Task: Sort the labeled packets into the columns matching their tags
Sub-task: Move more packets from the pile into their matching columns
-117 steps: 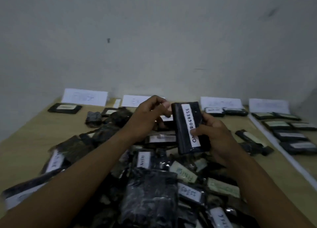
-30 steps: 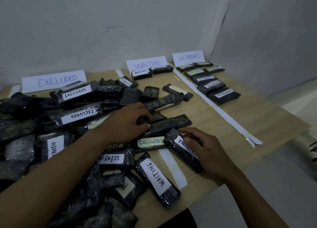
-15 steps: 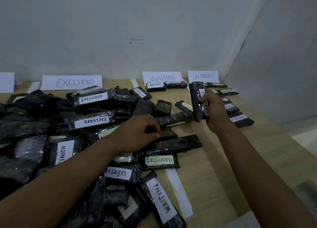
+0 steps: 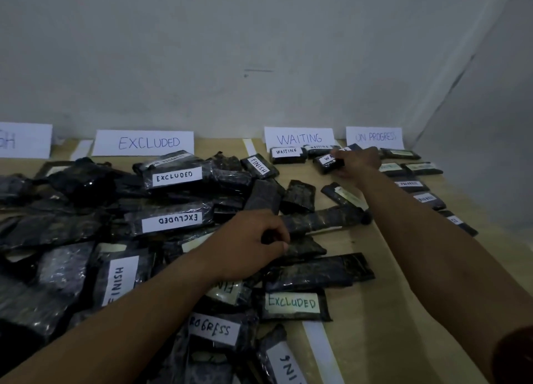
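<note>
Packet [image 4: 327, 163] with a white tag reading WA, the rest of the word hidden, pinched at its right end by the right hand [image 4: 359, 162], thumb and curled fingers closed round it. Placed low over the table [image 4: 389, 297] in the column under the WAITING sign [image 4: 299, 138], just in front of two tagged packets [image 4: 287, 155] lying side by side there; touching the wood or not, impossible to tell. To the right, the ON PROGRESS sign [image 4: 375, 137] with a row of packets [image 4: 412, 186] running toward the viewer. Left hand [image 4: 248, 245] down on the big pile [image 4: 173, 219], fingers curled and closed with the thumb on the edge of a dark packet [image 4: 302, 249]. Further left, the EXCLUDED sign [image 4: 144, 142] against the wall.
</note>
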Motion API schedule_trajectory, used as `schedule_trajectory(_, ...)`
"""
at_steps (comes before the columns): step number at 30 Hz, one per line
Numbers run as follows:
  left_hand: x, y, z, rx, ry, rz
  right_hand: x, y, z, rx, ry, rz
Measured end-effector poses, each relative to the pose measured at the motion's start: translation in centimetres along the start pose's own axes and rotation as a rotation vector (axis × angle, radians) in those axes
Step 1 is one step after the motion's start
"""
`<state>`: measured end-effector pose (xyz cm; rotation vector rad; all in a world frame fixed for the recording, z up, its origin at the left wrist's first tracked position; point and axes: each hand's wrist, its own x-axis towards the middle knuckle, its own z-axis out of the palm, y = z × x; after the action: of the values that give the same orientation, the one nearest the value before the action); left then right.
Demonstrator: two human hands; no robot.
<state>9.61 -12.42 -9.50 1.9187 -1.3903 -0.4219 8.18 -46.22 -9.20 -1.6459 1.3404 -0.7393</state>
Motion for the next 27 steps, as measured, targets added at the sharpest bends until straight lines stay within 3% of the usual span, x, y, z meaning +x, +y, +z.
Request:
schedule_trajectory(9, 0.0, 0.2, 0.0, 0.003, -0.015, 0.006, -0.7, 0.9, 0.2, -0.417, -0.047, -0.127)
schedule_trajectory(15, 0.0, 0.2, 0.1, -0.001, -0.014, 0.016, -2.4, 0.6, -0.8, -0.478, 0.037, -0.183)
schedule_trajectory(18, -0.2, 0.3, 0.2, 0.005, -0.014, 0.024, -5.2, 0.2, -2.4, -0.416, 0.062, -0.313)
schedule_trajectory(24, -0.5, 0.6, 0.5, 0.116, -0.027, 0.092, -17.8, 2.5, -7.3, -0.237, -0.194, -0.584)
schedule_trajectory(27, -0.7, 0.9, 0.5, 0.187, -0.027, 0.133, -24.3, 4.0, -9.3, -0.197, -0.425, -0.654)
